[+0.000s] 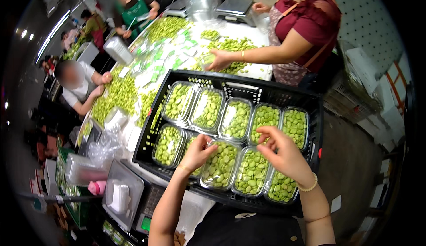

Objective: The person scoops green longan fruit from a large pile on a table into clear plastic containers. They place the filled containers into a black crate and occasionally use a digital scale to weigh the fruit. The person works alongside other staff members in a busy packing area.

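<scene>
A black plastic crate (213, 74) stands before me, filled with two rows of clear lidded boxes of shelled green broad beans. My left hand (196, 154) has its thumb and fingertips on the upper left corner of a front-row box (219, 166), which sits slightly higher than its neighbours. Behind that hand, another box is partly hidden. My right hand (284, 152) hovers over the right part of the crate, fingers curved and apart, holding nothing. Beneath it are a front-row box (251, 172) and a back-row box (264, 117). The corner box (283, 186) lies below my right wrist.
Loose beans (114, 96) and small packets (159, 61) cover the white table. A co-worker's hand (219, 59) holds a clear box beyond the crate; other people work at left. Scales (234, 8) stand at the back, another scale (123, 192) at lower left, near stacked plastic boxes (83, 169).
</scene>
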The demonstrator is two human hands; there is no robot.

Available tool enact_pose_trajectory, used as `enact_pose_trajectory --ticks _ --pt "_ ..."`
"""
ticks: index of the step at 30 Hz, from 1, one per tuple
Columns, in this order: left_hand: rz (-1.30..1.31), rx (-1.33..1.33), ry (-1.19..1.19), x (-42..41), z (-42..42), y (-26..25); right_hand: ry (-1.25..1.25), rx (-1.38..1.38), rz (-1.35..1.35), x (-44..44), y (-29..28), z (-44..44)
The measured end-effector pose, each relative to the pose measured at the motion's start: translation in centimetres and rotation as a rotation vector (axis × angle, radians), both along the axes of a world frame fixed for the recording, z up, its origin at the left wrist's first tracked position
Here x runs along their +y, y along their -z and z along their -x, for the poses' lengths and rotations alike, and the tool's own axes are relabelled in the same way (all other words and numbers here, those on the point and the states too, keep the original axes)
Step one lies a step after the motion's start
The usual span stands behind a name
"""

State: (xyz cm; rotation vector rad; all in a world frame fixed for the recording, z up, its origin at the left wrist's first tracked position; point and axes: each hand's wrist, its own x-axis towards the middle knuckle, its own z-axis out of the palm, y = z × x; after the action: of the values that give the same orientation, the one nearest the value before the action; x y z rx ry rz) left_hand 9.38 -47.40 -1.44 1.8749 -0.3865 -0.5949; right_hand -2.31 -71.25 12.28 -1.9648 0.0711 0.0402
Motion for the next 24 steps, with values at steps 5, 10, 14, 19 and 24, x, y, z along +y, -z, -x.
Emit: enact_pose_trajectory --ticks 5,10,14,19,24 --pt "0.327 0.028 -0.097 -0.9 2.1 -6.2 -0.053 -0.116 0.246 -0.4 3.0 -0.4" --pt "0.541 0.215 -0.162 -3.3 4.5 -8.7 0.029 0.008 -0.206 -0.6 1.4 -0.7" --pt "0.773 0.520 -0.096 -4.4 6.1 -7.8 0.144 -0.046 -0.497 -1.8 1.0 -0.4" --pt "0.997 0.962 0.051 -2.7 8.3 -4.7 0.134 0.066 -0.567 -1.7 1.0 -0.4" --pt "0.986 1.000 -0.055 -3.4 8.9 -4.9 0.137 -0.091 -0.077 -1.5 2.2 -0.7"
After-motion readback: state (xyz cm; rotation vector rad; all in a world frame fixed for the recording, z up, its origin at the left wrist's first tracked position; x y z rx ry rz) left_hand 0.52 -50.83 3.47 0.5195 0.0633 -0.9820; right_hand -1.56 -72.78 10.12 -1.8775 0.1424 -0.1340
